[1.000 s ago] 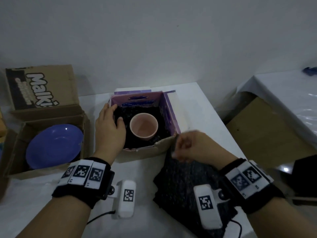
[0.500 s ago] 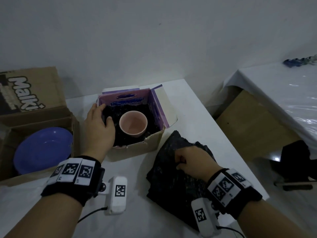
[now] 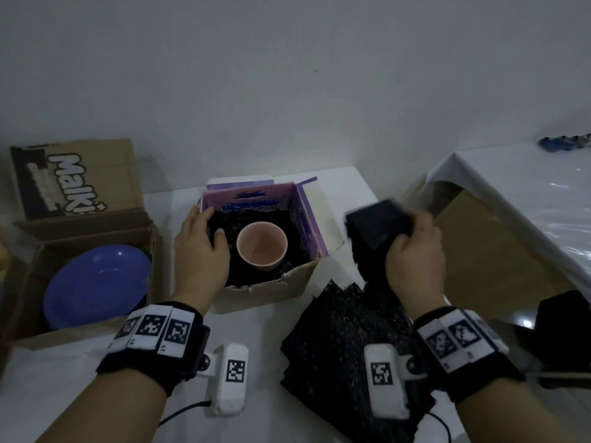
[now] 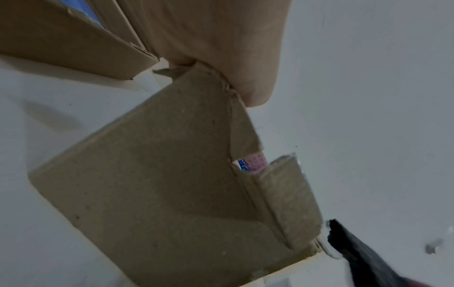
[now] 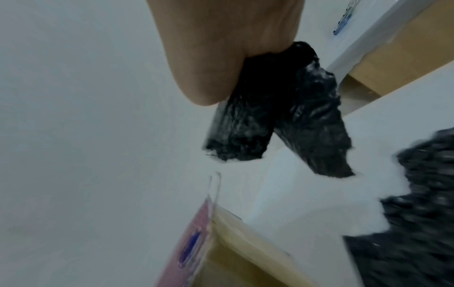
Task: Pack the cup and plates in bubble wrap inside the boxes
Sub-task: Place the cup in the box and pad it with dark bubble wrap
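Note:
A pink cup point(image 3: 261, 245) stands upright in the small purple-lined box point(image 3: 271, 290), on black bubble wrap that lines the box's bottom. My left hand point(image 3: 211, 225) grips the box's left wall, thumb inside and fingers along the rim; the left wrist view shows the palm point(image 4: 221, 48) above the box's brown outside point(image 4: 159, 194). My right hand point(image 3: 412, 238) holds a bunched piece of black bubble wrap point(image 3: 377, 228) in the air just right of the box, also seen hanging from the hand in the right wrist view point(image 5: 270, 120). A blue plate point(image 3: 96, 282) lies in the larger brown box point(image 3: 96, 231) at the left.
A stack of black bubble wrap sheets point(image 3: 345, 346) lies on the white table under my right wrist. A second white-covered table point(image 3: 527, 187) stands to the right across a gap, with brown board point(image 3: 495, 260) below it. The wall is close behind the boxes.
My right hand has lifted a piece of bubble wrap off the stack and raised it up beside the small box. The left hand has stayed on the box.

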